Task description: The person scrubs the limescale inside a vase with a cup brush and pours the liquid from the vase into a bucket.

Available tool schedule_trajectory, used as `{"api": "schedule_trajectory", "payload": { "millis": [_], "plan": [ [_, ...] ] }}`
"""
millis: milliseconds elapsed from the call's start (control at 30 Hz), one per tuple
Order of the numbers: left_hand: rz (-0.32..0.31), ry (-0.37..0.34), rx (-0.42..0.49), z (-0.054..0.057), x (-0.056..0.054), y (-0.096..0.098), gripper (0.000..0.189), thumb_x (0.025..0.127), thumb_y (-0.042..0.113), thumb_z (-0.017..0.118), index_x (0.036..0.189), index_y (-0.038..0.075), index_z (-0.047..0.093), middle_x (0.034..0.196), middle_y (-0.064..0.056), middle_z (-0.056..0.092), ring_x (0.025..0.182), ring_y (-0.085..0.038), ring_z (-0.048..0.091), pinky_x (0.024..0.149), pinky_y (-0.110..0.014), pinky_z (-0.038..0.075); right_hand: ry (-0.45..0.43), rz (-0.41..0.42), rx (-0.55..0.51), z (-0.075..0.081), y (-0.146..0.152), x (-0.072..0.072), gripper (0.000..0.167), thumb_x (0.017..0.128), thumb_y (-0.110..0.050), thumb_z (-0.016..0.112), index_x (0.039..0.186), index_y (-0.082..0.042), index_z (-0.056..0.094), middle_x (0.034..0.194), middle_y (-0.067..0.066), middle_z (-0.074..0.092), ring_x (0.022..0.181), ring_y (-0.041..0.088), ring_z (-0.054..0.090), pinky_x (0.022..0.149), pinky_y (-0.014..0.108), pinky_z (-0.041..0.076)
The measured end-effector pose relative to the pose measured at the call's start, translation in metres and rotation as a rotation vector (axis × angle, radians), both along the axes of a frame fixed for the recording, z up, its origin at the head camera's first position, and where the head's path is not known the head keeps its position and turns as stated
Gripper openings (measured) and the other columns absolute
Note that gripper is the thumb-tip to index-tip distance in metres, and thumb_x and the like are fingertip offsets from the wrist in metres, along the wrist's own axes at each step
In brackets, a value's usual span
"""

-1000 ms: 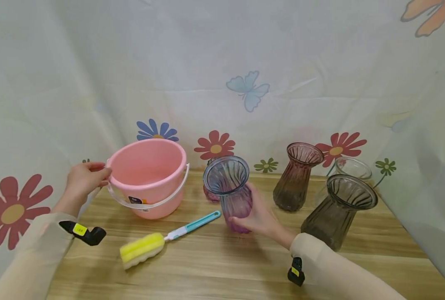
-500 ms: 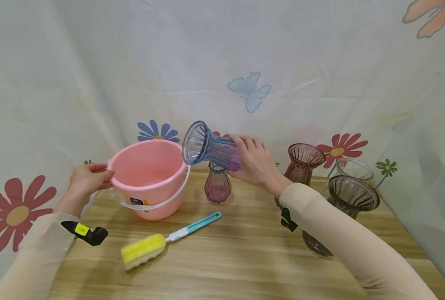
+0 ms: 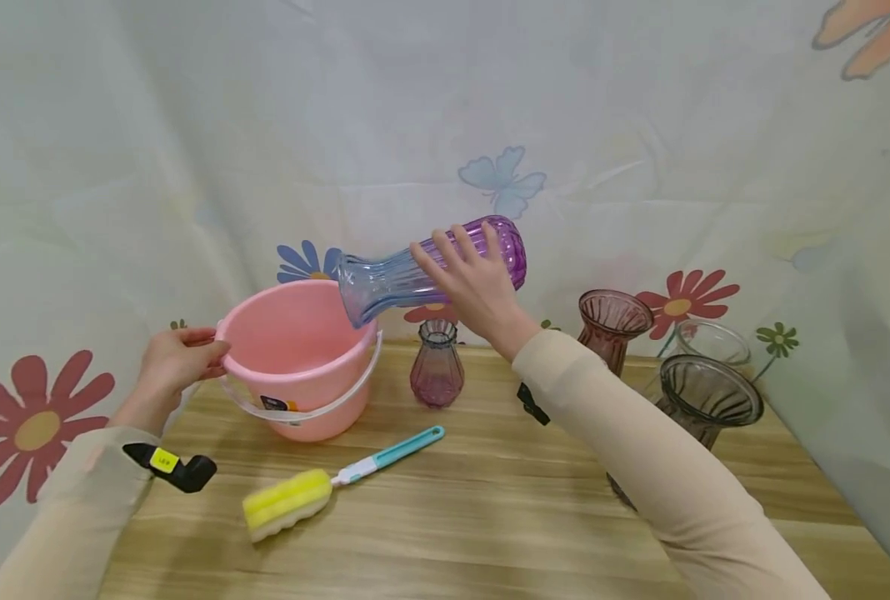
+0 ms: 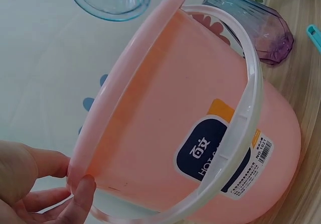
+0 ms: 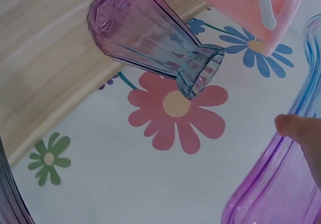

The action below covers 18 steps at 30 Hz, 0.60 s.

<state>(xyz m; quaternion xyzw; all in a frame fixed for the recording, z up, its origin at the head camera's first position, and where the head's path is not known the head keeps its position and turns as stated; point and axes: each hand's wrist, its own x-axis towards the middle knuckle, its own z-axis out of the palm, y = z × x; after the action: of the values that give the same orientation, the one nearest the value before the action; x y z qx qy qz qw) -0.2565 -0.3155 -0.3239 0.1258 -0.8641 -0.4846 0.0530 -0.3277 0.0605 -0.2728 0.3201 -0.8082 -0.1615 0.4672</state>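
Gripping blue-purple glass vase: right hand; smooth, may slip.
Pink bucket: left hand pinches; tugging may tip.

On the pink bucket, a dark label shows large Chinese characters, the first 百, and "HOT", the line then passing beneath the white handle. The white sticker reads "NO 1021" by a barcode. The yellow wrist tag's lettering is too blurred.
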Motion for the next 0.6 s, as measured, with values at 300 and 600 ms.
{"api": "schedule_trajectory", "payload": {
  "millis": [300, 600],
  "plan": [
    [0.003, -0.007, -0.019, 0.0, 0.001, -0.004, 0.059, 0.091, 0.028, 0.053, 0.136, -0.007, 0.034, 0.126, -0.028, 0.046, 0.067, 0.0, 0.06, 0.071, -0.024, 0.053, 0.324, -0.035, 0.181, 0.004, -0.012, 0.003, 0.08, 0.076, -0.078, 0.034, 0.138, -0.027, 0.033, 0.134, 0.009, 0.042, 0.124, 0.027, 0.039, 0.103, 0.053, 0.027],
    [0.008, -0.012, -0.016, 0.0, 0.002, -0.001, 0.059, 0.091, 0.027, 0.053, 0.136, -0.007, 0.034, 0.125, -0.028, 0.046, 0.066, 0.0, 0.06, 0.068, -0.022, 0.053, 0.298, -0.05, 0.126, -0.002, -0.012, 0.006, 0.08, 0.077, -0.077, 0.034, 0.139, -0.027, 0.033, 0.134, 0.009, 0.041, 0.124, 0.027, 0.039, 0.102, 0.054, 0.027]
  ]
}}
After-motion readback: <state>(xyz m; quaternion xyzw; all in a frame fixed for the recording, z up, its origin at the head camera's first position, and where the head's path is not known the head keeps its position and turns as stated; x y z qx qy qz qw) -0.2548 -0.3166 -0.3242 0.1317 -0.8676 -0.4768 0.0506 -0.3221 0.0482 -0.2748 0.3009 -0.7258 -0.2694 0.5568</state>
